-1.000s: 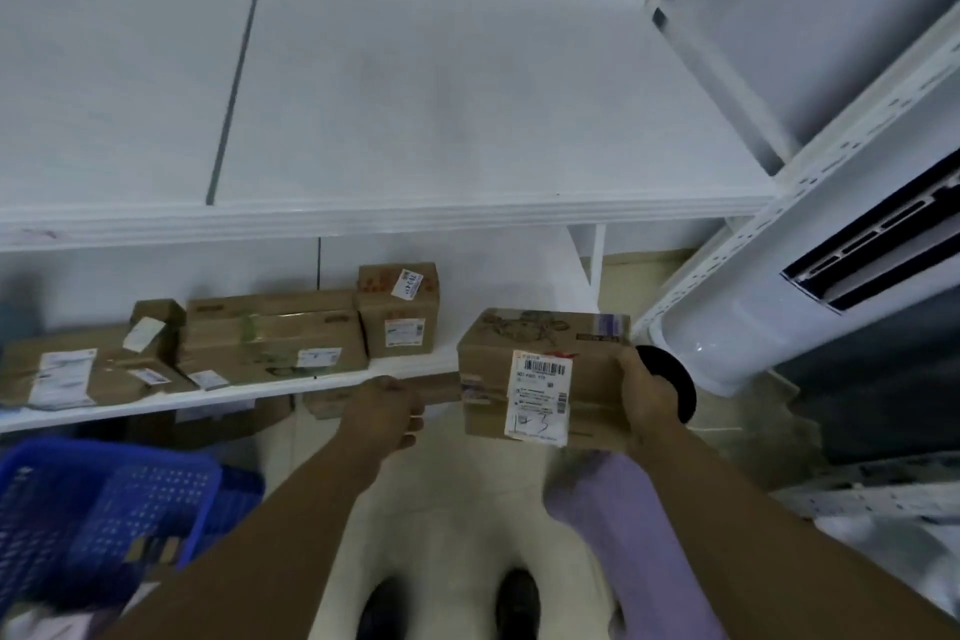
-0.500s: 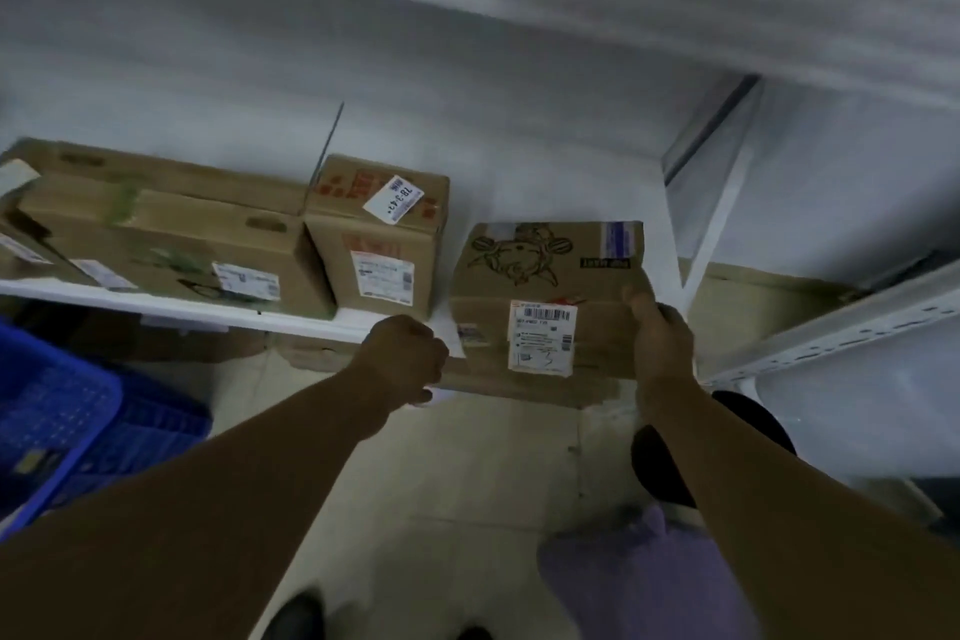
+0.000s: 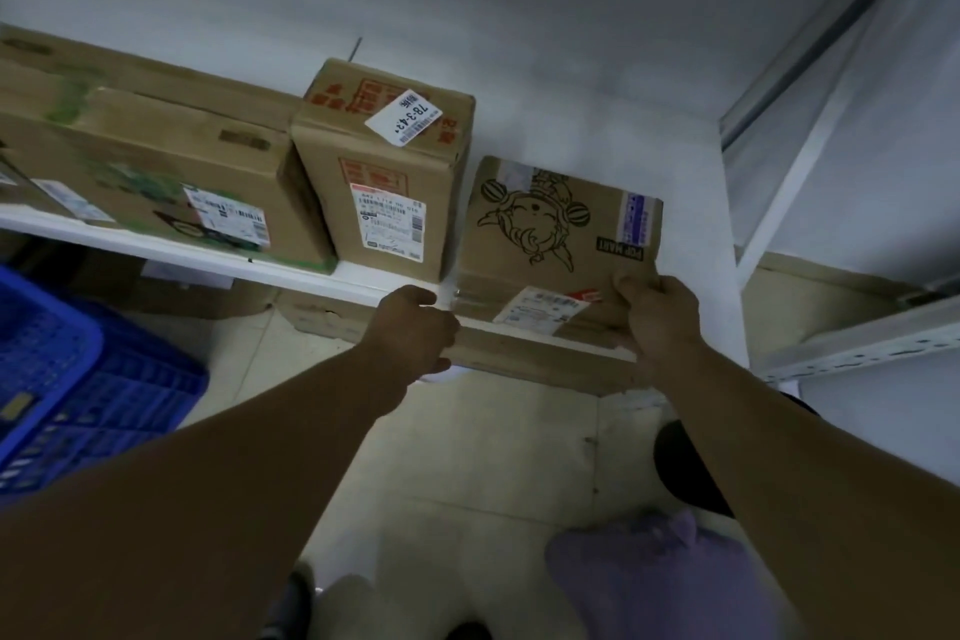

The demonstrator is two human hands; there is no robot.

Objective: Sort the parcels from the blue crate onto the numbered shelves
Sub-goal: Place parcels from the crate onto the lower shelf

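Observation:
A brown cardboard parcel [image 3: 561, 234] with a cartoon drawing and a white label lies on the white shelf [image 3: 363, 283], right of a taller upright box [image 3: 384, 182]. My right hand [image 3: 660, 312] grips the parcel's front right corner, thumb on top. My left hand [image 3: 413, 327] is curled at the shelf's front edge, just left of the parcel, with nothing visibly in it. The blue crate [image 3: 57, 369] stands on the floor at the lower left.
A wide flat box [image 3: 150, 172] fills the shelf's left part. More boxes [image 3: 524, 353] sit under the shelf on the floor. A white upright post [image 3: 800, 172] and another shelf unit [image 3: 872, 343] stand to the right. Pale tiled floor lies below.
The parcel has gone from the air in front of the shelf onto the shelf beside the upright box. My view dropped closer to this shelf level.

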